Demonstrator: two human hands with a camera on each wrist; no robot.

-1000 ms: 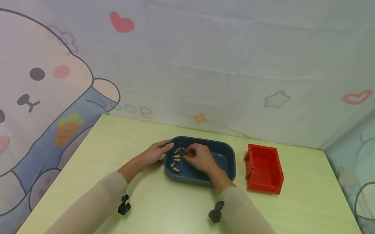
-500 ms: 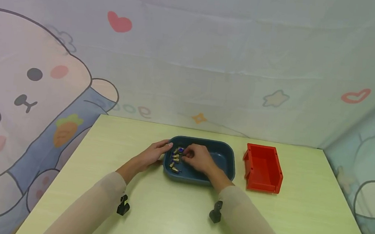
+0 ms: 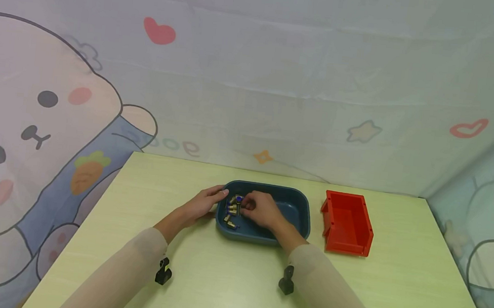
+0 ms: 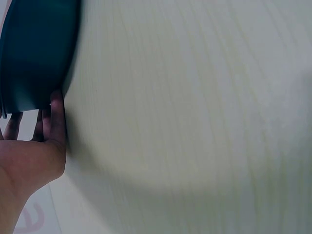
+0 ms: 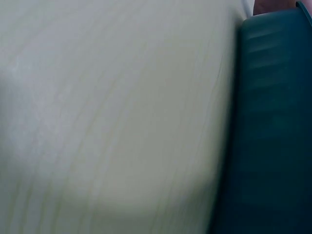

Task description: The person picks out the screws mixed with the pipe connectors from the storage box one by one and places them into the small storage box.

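A dark blue-green plastic tray (image 3: pixel 257 238) stands on the table. My left hand (image 3: pixel 201 205) holds its left end, thumb over the rim; in the left wrist view, the left hand's fingers (image 4: pixel 57 114) reach the outer wall. Several small brass-coloured fittings (image 3: pixel 232 212), some with blue parts, lie in the tray's left end. My right hand (image 3: pixel 263 211) is inside the tray with bent fingers, its fingertips beside a blue-ended fitting (image 3: pixel 239 200). Whether it pinches a piece is too small to tell. Only the tray's outer side (image 5: pixel 273 126) shows large in the right wrist view.
A red open-fronted bin (image 3: pixel 346 224) stands right of the tray, a short gap away. The pale yellow-green table (image 3: pixel 226 281) ends at a patterned cloth backdrop (image 3: pixel 259 76). A small black device (image 3: pixel 163 271) sits at each wrist.
Both hands stay nearly where they were; the right fingers shift slightly among the fittings. The tray and bin have not visibly moved on the table.
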